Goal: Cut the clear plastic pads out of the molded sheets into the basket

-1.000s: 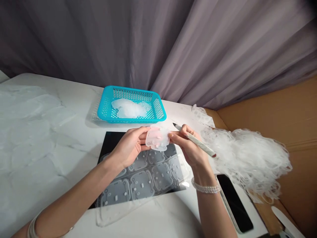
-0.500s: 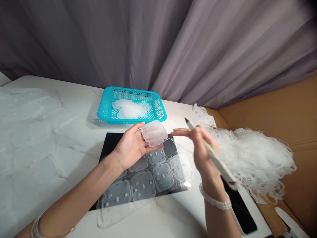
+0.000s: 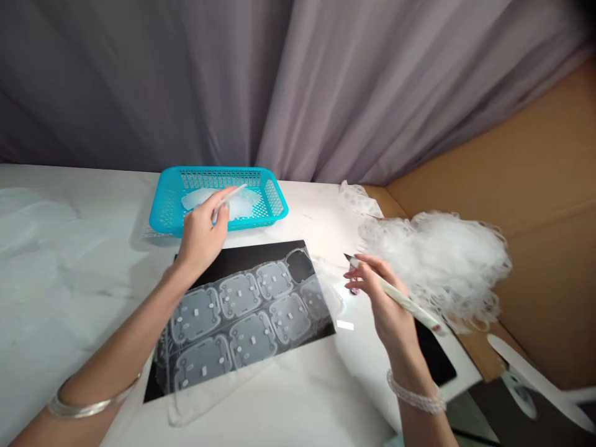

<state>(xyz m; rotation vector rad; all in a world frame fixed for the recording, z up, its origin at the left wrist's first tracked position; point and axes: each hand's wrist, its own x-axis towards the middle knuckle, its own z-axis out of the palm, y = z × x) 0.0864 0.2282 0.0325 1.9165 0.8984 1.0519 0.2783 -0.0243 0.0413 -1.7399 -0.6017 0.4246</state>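
"What do you see from there?"

"I've got a gray curtain (image 3: 233, 81) at the back and a white table (image 3: 302, 397) in front of it. A brown box (image 3: 512, 161) is on the right, with a fluffy white heap (image 3: 442, 254) beside it."

"And in the middle?"

"A black sheet (image 3: 242, 254) with a clear sheet (image 3: 252, 338) on top. One hole shows at its far right corner. A blue basket (image 3: 162, 208) sits just behind."

"Your hands?"

"My left hand (image 3: 202, 239) is over the basket, pinching a thin cloudy piece (image 3: 238, 190) on its edge. I can't tell if it touches the white pieces (image 3: 244, 205) inside. My right hand (image 3: 388, 310) is near a phone (image 3: 436, 354), fingers curled, holding a white pen (image 3: 407, 302)."
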